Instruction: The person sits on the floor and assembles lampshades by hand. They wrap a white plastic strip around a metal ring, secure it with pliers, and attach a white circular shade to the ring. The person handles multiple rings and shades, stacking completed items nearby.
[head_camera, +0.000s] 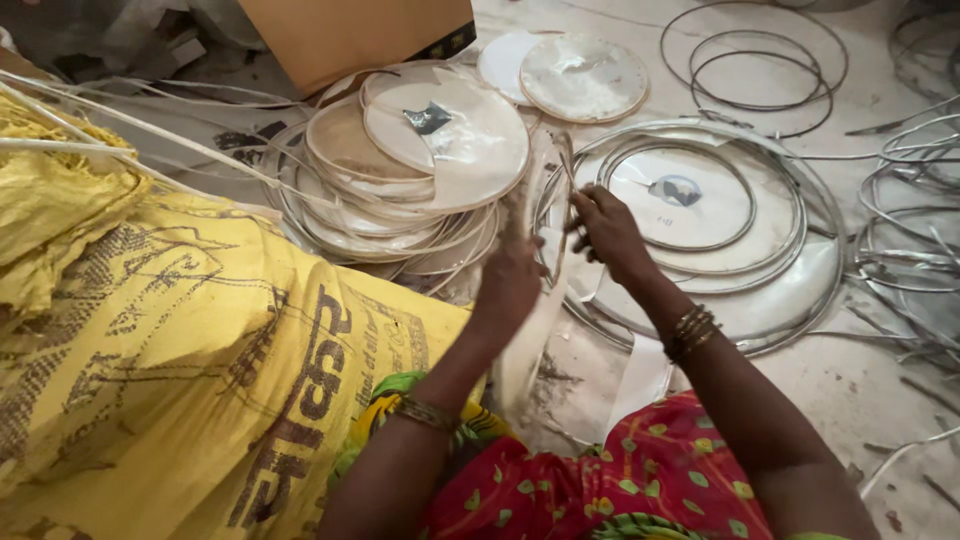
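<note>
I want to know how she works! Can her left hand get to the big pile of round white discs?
Probably yes. The left hand is up beside the pile of discs, and nothing lies between them. But it is busy holding a white disc with a metal hoop together with the right hand.

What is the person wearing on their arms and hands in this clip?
Both arms are bare, with no sleeves and no gloves. The left hand has a thin gold-coloured bangle at the wrist; the right hand has a stack of several dark, bronze-toned bangles at the wrist.
</note>
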